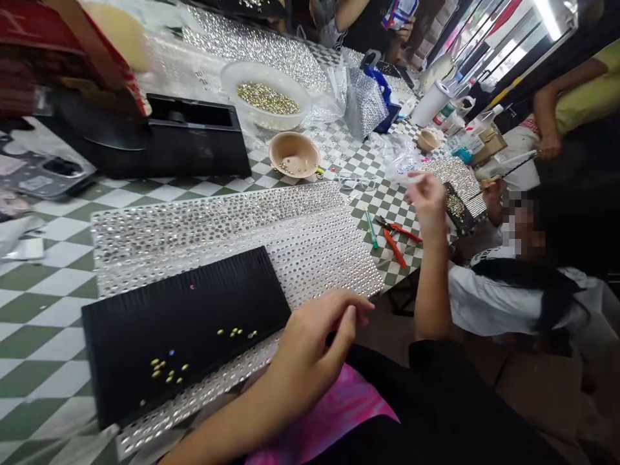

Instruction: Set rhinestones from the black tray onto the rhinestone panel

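Observation:
My left hand hovers over the near edge of a rhinestone-studded sheet, its fingers curled toward the thumb. Whatever they hold, if anything, is hidden. Raised at the right, my right hand has its fingertips pinched together by a small pale thing too blurred to name. On the sheet lies a black ribbed board, slightly tilted, left of my left hand. Several loose gold rhinestones are scattered on it, with a red one near its far edge.
Behind the sheet stand a beige bowl, a larger tub of gold stones and a black box. Red-handled pliers and a green pen lie right of the sheet. A co-worker's arm is at the right.

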`<state>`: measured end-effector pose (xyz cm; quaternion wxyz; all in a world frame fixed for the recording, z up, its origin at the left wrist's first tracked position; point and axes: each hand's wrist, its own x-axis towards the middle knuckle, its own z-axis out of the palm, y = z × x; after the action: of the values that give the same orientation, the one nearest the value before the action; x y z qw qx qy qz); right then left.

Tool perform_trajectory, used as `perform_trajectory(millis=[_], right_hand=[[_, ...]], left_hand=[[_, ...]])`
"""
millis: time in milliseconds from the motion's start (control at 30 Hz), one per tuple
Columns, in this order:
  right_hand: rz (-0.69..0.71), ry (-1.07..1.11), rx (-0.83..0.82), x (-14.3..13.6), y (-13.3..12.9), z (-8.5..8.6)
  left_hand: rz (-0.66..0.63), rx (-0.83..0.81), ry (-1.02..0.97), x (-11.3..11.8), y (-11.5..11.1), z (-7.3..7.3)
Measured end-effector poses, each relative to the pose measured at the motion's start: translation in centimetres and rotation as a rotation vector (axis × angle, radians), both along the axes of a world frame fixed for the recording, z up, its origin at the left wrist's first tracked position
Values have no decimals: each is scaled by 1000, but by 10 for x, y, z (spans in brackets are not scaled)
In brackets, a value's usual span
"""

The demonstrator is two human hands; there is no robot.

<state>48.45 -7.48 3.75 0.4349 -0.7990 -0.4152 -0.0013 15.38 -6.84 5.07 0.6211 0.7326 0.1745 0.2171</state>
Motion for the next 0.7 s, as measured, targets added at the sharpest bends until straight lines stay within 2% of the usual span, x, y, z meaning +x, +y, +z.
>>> perform_trajectory(millis=[100, 200, 267, 367, 467, 600, 700], right_hand=[[-91, 27, -85, -2, -6, -32], [-174, 6, -6, -15, -24, -56], [-196, -1, 58, -25, -38, -64], [-192, 31, 144, -40, -55, -66], [-173, 87, 211, -55, -61, -59], [-110, 143, 234, -76, -55, -46], [-48, 91, 217, -90, -47, -40]], left_hand=[[-2, 40, -3, -8, -8, 6], [14, 89, 24, -19, -11, 5], [58, 105, 30, -28, -10, 3], [118, 140, 44, -45, -3, -3], [150, 172, 96, -65, 8, -7], [222, 142, 195, -99, 25, -12], [381, 188, 257, -128, 36, -18]])
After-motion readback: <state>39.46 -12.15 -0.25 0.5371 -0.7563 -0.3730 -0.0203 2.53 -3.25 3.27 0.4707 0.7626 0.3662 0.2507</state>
